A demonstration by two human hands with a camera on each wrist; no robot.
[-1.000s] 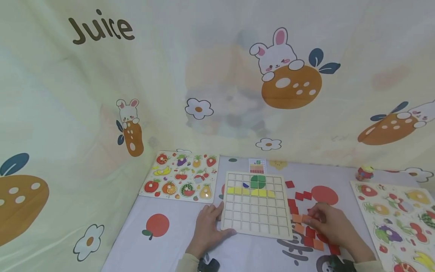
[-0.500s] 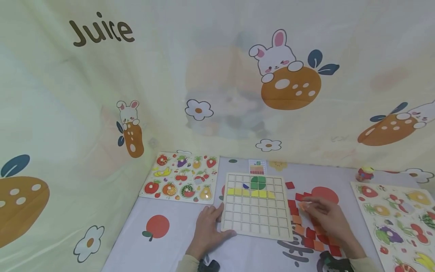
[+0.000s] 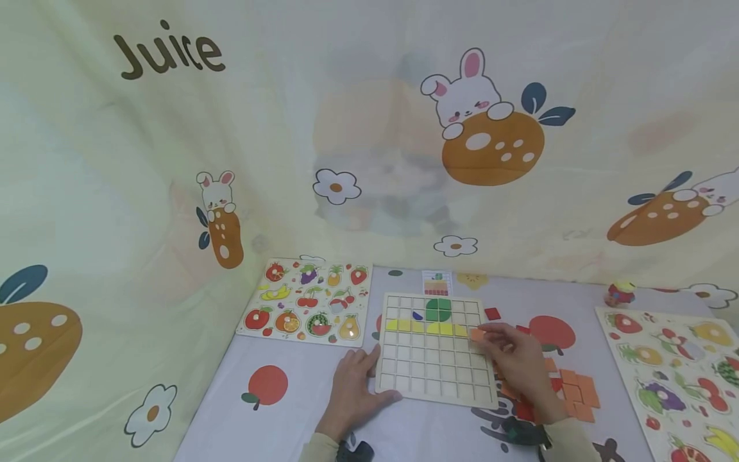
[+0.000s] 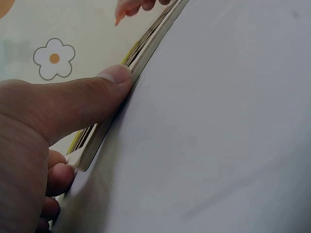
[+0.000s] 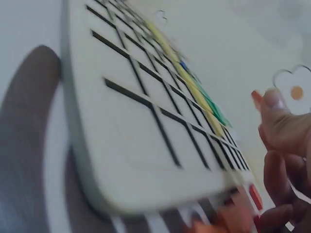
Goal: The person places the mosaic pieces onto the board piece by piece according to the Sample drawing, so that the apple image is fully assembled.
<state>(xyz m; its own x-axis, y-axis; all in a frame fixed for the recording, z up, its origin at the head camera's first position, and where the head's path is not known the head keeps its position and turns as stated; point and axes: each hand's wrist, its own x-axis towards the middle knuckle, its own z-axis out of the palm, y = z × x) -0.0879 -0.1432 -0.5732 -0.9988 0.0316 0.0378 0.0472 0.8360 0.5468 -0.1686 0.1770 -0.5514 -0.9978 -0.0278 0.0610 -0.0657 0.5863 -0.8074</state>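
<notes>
At right, over a pale wooden grid board (image 3: 419, 370), my right hand (image 3: 518, 360) pinches a flat orange tile (image 3: 476, 335); my left hand (image 3: 352, 388) grips the board's near-left corner. Slackened pressure could drop the tile crooked.

Near-left corner: taken up by the left hand (image 3: 356, 385), which grips the grid board (image 3: 434, 370).
Right edge: crossed by the right hand (image 3: 516, 362), pinching an orange tile (image 3: 477, 335).
Bare squares: reachable over the near edge, between the hands.
Right side: loose orange tiles (image 3: 587, 390) obstruct; gaps beneath the wrist are hard to judge.
Left side: a cloth strip leads past the fruit board (image 3: 303, 313).
</notes>
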